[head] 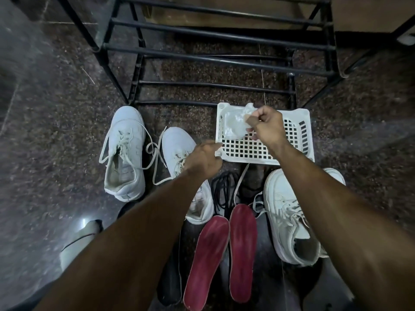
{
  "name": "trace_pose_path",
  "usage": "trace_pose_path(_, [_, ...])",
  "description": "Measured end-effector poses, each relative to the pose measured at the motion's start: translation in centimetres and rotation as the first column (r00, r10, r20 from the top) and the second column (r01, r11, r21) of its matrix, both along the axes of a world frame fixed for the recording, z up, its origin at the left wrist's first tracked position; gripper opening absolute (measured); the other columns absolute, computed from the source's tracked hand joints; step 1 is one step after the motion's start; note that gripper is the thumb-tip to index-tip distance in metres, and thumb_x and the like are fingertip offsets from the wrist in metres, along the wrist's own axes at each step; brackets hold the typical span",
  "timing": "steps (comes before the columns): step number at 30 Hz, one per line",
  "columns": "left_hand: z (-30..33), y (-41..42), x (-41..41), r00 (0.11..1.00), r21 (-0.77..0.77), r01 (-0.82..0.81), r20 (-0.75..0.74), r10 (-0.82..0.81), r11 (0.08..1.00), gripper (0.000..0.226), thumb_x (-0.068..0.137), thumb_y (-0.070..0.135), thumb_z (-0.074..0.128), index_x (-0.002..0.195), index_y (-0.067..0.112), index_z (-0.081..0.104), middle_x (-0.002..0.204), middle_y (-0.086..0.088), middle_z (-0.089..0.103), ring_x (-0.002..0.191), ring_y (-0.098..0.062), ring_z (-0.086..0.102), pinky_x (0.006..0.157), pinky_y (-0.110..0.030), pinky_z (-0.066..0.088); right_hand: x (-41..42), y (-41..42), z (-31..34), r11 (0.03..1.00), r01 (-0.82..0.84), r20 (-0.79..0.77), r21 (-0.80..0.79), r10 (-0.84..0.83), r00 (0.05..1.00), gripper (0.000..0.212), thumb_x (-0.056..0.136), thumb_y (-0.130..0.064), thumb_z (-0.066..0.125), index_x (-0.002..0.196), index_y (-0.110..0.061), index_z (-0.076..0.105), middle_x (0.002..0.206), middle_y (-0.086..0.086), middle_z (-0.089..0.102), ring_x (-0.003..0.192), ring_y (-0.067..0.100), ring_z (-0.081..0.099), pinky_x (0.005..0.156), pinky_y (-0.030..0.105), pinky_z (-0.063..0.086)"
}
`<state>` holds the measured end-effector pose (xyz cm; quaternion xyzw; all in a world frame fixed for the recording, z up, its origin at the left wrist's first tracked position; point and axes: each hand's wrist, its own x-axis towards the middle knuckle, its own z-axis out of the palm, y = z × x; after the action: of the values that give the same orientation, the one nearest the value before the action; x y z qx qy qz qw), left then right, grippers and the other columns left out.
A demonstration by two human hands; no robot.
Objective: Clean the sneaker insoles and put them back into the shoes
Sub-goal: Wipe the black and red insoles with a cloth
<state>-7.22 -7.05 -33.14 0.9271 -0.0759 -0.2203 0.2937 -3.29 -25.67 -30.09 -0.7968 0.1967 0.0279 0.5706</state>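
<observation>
Floor of dark speckled stone [56, 135] lies bare along the left edge, plenty of room there. Moving right, one white sneaker [125, 153] sits toe-up beside the black rack's [215, 52] foot, laces loose. A second white sneaker [182, 167] lies just beside it, half hidden under the left forearm. Left hand [205, 158] hovers at the white basket's [265, 153] near-left corner, fingers curled and pinching a small white scrap; what it is, hard to tell. Below, in the middle, two red insoles [224, 250] lie side by side on the floor, nearly touching, toes pointing away, with a tangle of black laces [224, 189] just beyond them. A dark insole [170, 283] peeks out left of the red pair. Right hand [265, 124] is over the basket, fingers curled, gripping a crumpled white wipe [235, 124] above the basket's left half. Far right, a third white sneaker [294, 221] rests near the basket's front edge, partly under the right forearm. Bare floor opens again to the right edge.
</observation>
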Motion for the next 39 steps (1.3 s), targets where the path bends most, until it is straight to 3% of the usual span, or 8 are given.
trace_pose_path(3, [1.3,-0.7,-0.2,0.986,-0.148,-0.16,0.029,0.166,0.976,0.038,0.095,0.031,0.055,0.13,0.018,0.059,0.136,-0.006,0.054,0.12,-0.023,0.055,0.101,-0.038,0.046,-2.4,-0.2,1.6,0.978,-0.03,-0.031,0.205,0.037,0.999,0.02,0.088,-0.007,0.068,0.093,-0.017,0.052,0.079,0.008,0.062,0.058,0.012,0.06,0.045,0.026,0.048])
trace_pose_path(7, [4.4,-1.4,-1.2,0.943,-0.474,-0.33,-0.208,0.26,0.816,0.031,0.088,0.044,0.06,0.108,0.022,0.068,0.103,0.0,0.069,0.094,-0.019,0.065,0.086,-0.034,0.052,-6.5,1.0,2.8,0.931,-0.097,-0.148,0.351,0.158,0.976,0.041,0.085,-0.003,0.069,0.123,-0.011,0.055,0.085,0.006,0.064,0.063,0.016,0.063,0.057,0.031,0.058])
trace_pose_path(12, [6.5,0.5,-5.1,0.918,-0.473,-0.394,-0.23,0.322,0.788,0.007,0.085,0.02,0.073,0.087,0.015,0.07,0.071,0.005,0.065,0.064,-0.009,0.057,0.066,-0.028,0.049,-12.0,3.8,4.5,0.907,-0.08,-0.196,0.413,0.174,0.965,0.014,0.085,-0.001,0.069,0.098,-0.006,0.065,0.08,0.006,0.064,0.056,0.016,0.062,0.054,0.029,0.059])
trace_pose_path(18, [8.2,4.7,-12.5,0.794,-0.469,-0.571,-0.524,0.308,0.674,0.009,0.095,0.014,0.061,0.086,0.016,0.066,0.075,-0.008,0.064,0.049,-0.005,0.059,0.058,-0.023,0.054,-17.9,6.7,5.5,0.891,-0.01,-0.382,0.454,0.204,0.901,0.01,0.088,-0.002,0.063,0.093,-0.01,0.067,0.077,0.013,0.062,0.044,0.014,0.057,0.051,0.032,0.058])
trace_pose_path(25, [8.0,8.0,-19.5,0.674,-0.442,-0.717,-0.636,0.375,0.54,0.01,0.095,0.018,0.061,0.088,0.018,0.067,0.069,0.0,0.067,0.047,-0.004,0.056,0.06,-0.025,0.055,-23.1,10.7,5.3,0.877,-0.104,-0.429,0.469,0.329,0.841,0.012,0.093,-0.019,0.062,0.101,-0.013,0.068,0.096,0.009,0.068,0.071,0.02,0.063,0.082,0.048,0.058])
trace_pose_path(30, [5.0,10.0,-22.2,0.603,-0.273,-0.79,-0.51,0.613,0.55,0.011,0.091,0.013,0.064,0.094,0.007,0.072,0.074,-0.006,0.068,0.06,-0.015,0.063,0.055,-0.02,0.051,-25.6,12.8,3.9,0.935,-0.187,-0.432,0.303,0.309,0.847,0.006,0.091,-0.008,0.064,0.085,-0.006,0.066,0.079,0.012,0.067,0.059,0.014,0.063,0.054,0.025,0.056])
trace_pose_path(35, [0.7,14.8,-25.1,0.415,0.199,-0.859,-0.27,0.869,0.472,0.03,0.085,0.02,0.058,0.113,0.014,0.066,0.12,-0.016,0.06,0.106,-0.039,0.059,0.091,-0.043,0.052,-26.8,13.9,1.7,0.949,-0.166,-0.501,0.266,0.284,0.818,0.011,0.089,-0.004,0.065,0.099,-0.001,0.065,0.084,0.021,0.07,0.05,0.016,0.066,0.043,0.023,0.053])
trace_pose_path(39, [-1.6,17.3,-25.2,0.375,0.343,-0.828,-0.251,0.892,0.444,0.052,0.087,0.022,0.063,0.133,0.004,0.047,0.138,-0.023,0.04,0.121,-0.046,0.045,0.102,-0.051,0.04,-27.3,14.2,-0.8,0.954,-0.151,-0.524,0.257,0.269,0.808,0.006,0.087,-0.002,0.067,0.089,-0.007,0.065,0.09,0.028,0.07,0.051,0.019,0.064,0.045,0.027,0.054])
